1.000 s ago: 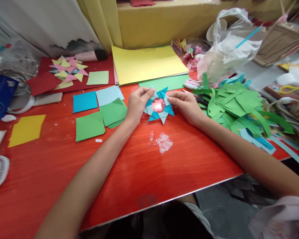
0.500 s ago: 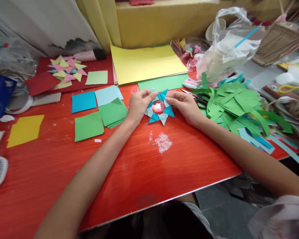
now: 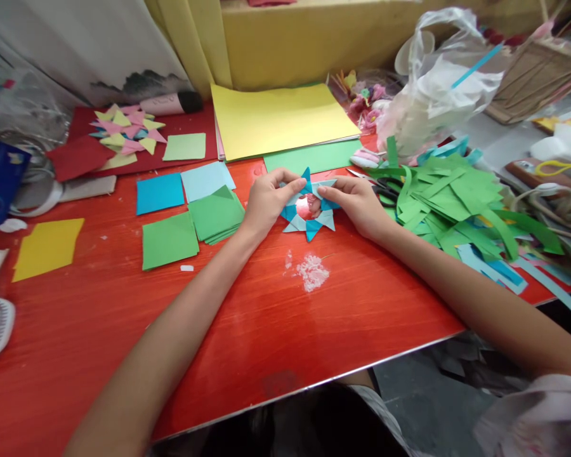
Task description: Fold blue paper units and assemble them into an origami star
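Observation:
A folded paper star ring (image 3: 313, 227) in light and darker blue is held above the red table (image 3: 361, 298), its points sticking outward around an open middle. My left hand (image 3: 270, 198) pinches its left side between thumb and fingers. On the opposite side my right hand (image 3: 356, 202) grips the ring the same way, and some of its fingertips show through the opening. Left of my left hand lie stacked green paper squares (image 3: 214, 216), another green square (image 3: 169, 241), a blue square (image 3: 159, 193) and a light blue square (image 3: 208, 181).
Green paper strips (image 3: 452, 197) are heaped at the right, with black-handled scissors (image 3: 387, 189) beside them. Large yellow sheets (image 3: 280, 120) lie at the back. A pile of pastel paper stars (image 3: 128, 130) and a marker (image 3: 171, 103) rest at back left. A plastic bag (image 3: 428, 95) stands at back right.
The star ring has turned between my hands, so different points now face up and down. Both hands remain in nearly the same place, with more right fingertips showing through the middle.

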Demonstrator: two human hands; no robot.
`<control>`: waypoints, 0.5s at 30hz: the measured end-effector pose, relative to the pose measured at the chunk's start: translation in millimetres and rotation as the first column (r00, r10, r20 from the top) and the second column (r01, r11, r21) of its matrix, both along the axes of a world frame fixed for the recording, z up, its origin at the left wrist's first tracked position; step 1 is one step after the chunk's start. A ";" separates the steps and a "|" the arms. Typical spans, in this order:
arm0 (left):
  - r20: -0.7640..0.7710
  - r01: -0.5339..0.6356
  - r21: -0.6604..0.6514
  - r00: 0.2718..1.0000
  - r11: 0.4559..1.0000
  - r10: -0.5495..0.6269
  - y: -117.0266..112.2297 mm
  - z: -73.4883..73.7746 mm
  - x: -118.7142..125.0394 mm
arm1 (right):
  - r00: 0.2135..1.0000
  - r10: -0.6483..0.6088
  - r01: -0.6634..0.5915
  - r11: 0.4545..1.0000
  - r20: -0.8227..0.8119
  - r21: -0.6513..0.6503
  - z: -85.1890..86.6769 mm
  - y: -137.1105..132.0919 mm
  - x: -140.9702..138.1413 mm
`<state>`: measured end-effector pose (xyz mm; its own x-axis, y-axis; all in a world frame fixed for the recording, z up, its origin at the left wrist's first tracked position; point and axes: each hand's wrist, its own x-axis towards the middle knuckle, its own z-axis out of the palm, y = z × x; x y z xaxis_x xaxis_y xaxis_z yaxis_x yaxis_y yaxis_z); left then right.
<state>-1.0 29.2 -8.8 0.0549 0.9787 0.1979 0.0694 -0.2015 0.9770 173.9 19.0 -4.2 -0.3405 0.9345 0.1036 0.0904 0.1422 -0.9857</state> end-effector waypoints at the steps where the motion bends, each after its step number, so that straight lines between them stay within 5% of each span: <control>1: -0.009 0.007 -0.003 1.000 1.000 -0.007 -0.5 0.4 0.4 | 1.000 0.019 -0.019 1.000 -0.004 -0.008 0.2 -0.4 0.3; 7: -0.039 0.030 0.000 0.999 1.000 -0.030 -3.1 1.1 1.5 | 0.998 0.063 -0.063 0.998 -0.026 -0.002 1.4 -1.7 0.9; 15: 0.112 -0.065 -0.013 0.991 0.998 0.066 1.9 0.4 1.6 | 0.996 -0.045 0.041 0.998 -0.080 -0.057 -3.2 4.6 -0.9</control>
